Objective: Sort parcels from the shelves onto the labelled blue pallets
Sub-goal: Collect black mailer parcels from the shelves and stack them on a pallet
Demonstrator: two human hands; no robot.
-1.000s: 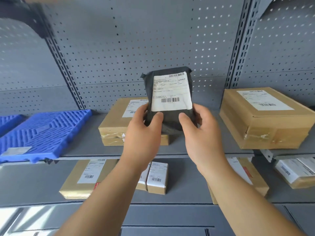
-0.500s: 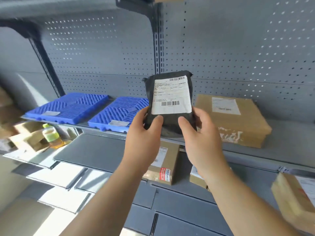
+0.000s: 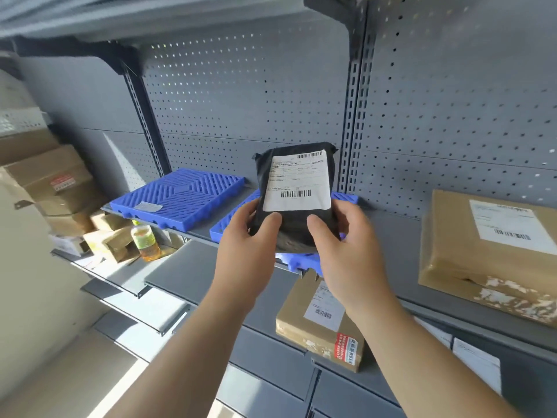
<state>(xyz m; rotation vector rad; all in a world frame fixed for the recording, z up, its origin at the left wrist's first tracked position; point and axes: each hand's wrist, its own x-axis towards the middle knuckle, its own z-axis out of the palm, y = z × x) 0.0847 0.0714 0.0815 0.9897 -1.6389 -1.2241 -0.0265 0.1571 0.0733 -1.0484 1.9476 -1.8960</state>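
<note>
Two blue pallets (image 3: 180, 197) lie bare; nothing sorted yet. Left hand (image 3: 244, 236) and right hand (image 3: 346, 245) grasp a black parcel (image 3: 297, 194) upright. Cardboard parcels (image 3: 494, 251) remain shelved.

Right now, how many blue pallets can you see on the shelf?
2. One pallet lies on the shelf at left, fully visible. The other pallet sits beside it on its right, mostly hidden behind the black parcel and both hands. More may lie out of frame.

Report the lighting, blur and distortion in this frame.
Head view: hard sunlight falls on the lower left shelves, the rest in even shade; the wide lens bends the shelf uprights; edges smear, and the black parcel label shows barcodes but unreadable text; both hands, left hand and right hand, look sharp.
</note>
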